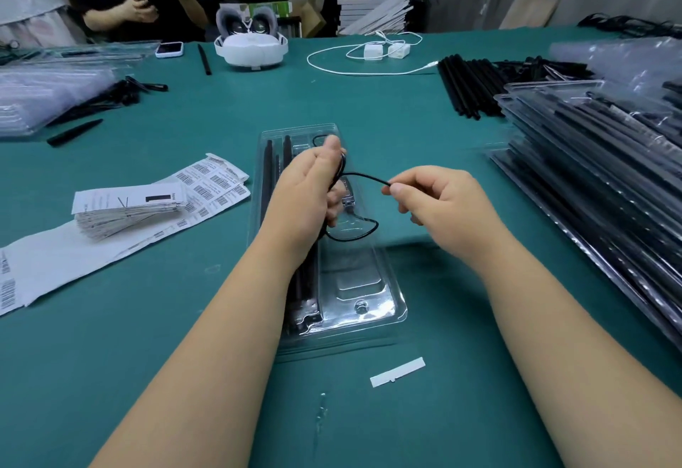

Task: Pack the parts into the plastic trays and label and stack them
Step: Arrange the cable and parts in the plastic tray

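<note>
— Green cloth is covering the desk (424, 172), and a clear plastic tray (380, 305) is lying open in the middle of it. How far along is the packing?

— Partway, I'd judge. Two black rods (266, 172) are already sitting in the tray's left slots. The left hand (308, 194) is curling round a thin black cable (363, 175) just above the tray, and the right hand (433, 196) is pinching the cable's free end between thumb and fingertip, so the person seems to be coiling it.

— Is anything in the right-hand pockets?

— Something small may be lying under the loop, but the glare is making it hard to tell.

— And what is left?

— The cable is still needing to go in, then a barcode label from the sheets (217, 187) on the left, then stacking. A pile of filled trays (590, 157) is already standing on the right, with loose rods (467, 85) waiting behind it.
</note>
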Motion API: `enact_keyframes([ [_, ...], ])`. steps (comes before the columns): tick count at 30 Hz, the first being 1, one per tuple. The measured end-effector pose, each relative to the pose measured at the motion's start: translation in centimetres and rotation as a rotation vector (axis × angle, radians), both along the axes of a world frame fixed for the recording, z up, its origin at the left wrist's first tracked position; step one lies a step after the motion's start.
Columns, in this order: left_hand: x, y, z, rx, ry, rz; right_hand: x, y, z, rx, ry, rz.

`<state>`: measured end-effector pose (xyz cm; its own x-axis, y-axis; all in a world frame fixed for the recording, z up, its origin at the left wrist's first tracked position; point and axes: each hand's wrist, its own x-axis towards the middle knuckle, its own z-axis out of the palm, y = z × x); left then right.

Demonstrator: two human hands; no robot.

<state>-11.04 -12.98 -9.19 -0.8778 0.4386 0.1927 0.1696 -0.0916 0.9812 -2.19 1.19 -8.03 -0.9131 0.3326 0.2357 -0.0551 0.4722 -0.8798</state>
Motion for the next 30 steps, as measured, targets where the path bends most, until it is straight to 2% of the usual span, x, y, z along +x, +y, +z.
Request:
enact_keyframes([
  [3,0.4,0.1,-0.5,-0.15,0.191,-0.033,0.3,-0.7,0.5,-0.088,0.095,0.026],
  [5,0.7,0.2,-0.4,-0.167,0.232,-0.013,0.4,-1.2,0.6,-0.112,0.177,0.03],
  [8,0.7,0.1,0.2,-0.033,0.156,0.041,0.4,-2.2,0.2,-0.031,0.211,0.038],
  [12,0.8,0.1,0.5,0.129,0.172,0.203,0.5,-2.3,-0.3,0.219,0.08,0.143],
  [15,0.8,-0.1,0.9,0.264,0.072,0.265,0.4,-1.4,0.1,0.065,0.022,0.143],
  [17,0.6,0.0,1.1,0.38,-0.059,0.23,0.3,-0.8,0.4,-0.061,0.04,0.112],
  [18,0.5,0.1,1.0,0.417,-0.122,0.2,0.3,-0.7,0.4,-0.06,0.054,0.104],
  [23,0.6,0.6,0.9,0.484,-0.286,0.043,0.3,-2.0,-0.1,0.236,0.149,0.116],
  [25,0.6,0.3,0.9,0.519,-0.321,-0.038,0.1,-2.8,-0.6,0.34,0.19,0.073],
  [30,0.5,0.1,0.5,0.419,-0.285,-0.116,-0.2,-3.7,-1.3,0.36,0.213,-0.063],
])
